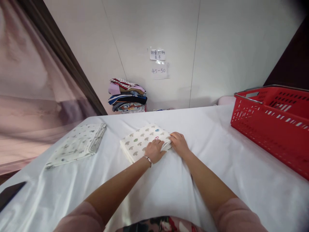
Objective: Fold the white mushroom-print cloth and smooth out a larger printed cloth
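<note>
A folded white cloth (142, 139) with grey mushroom-like prints and a few coloured ones lies on the white-covered table (212, 180). Flat on its near right part rests my left hand (154, 150), fingers stretched out, a bracelet at the wrist. My right hand (179, 143) is at the cloth's right corner, its fingers curled over the edge and gripping it. The underside of that corner and the right thumb are hidden.
To the left lies another folded patterned cloth (77, 144). A dark flat device (11, 194) sits at the left edge. On the right stands a red plastic basket (270, 129). Behind the table is a stack of folded fabrics (127, 98) against the wall.
</note>
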Motion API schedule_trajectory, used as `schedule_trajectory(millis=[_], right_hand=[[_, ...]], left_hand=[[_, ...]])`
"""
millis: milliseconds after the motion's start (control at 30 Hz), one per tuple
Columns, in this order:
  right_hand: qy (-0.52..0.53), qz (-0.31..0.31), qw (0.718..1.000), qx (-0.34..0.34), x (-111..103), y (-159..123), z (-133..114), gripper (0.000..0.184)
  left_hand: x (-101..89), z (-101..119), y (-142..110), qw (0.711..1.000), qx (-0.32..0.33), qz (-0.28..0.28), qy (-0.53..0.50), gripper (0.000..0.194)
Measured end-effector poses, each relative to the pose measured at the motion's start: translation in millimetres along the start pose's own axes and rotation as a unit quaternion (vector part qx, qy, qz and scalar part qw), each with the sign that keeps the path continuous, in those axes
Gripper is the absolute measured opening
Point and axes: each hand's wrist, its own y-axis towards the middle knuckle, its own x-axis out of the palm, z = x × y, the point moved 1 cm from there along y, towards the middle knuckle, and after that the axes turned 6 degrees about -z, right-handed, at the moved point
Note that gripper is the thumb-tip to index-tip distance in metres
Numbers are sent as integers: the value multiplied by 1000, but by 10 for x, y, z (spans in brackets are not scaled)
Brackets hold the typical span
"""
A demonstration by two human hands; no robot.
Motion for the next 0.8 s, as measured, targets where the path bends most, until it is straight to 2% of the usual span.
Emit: schedule_trajectory(millis=[167, 367, 533, 700, 800], right_hand=[[25, 6, 1000, -8, 3, -1, 37, 27], [37, 3, 999, -8, 8, -4, 55, 26], [36, 11, 999, -6, 2, -8, 48, 26], [34, 13, 999, -1, -1, -15, 37, 23], [33, 12, 999, 1, -6, -19, 34, 22]], left_hand=[[-12, 151, 146, 997, -57, 1, 53, 39], [38, 231, 280, 994, -57, 0, 88, 33], [43, 209, 208, 995, -41, -11, 90, 22], [4, 223, 77, 994, -44, -26, 95, 27], [-1, 211, 49, 993, -42, -28, 106, 38]])
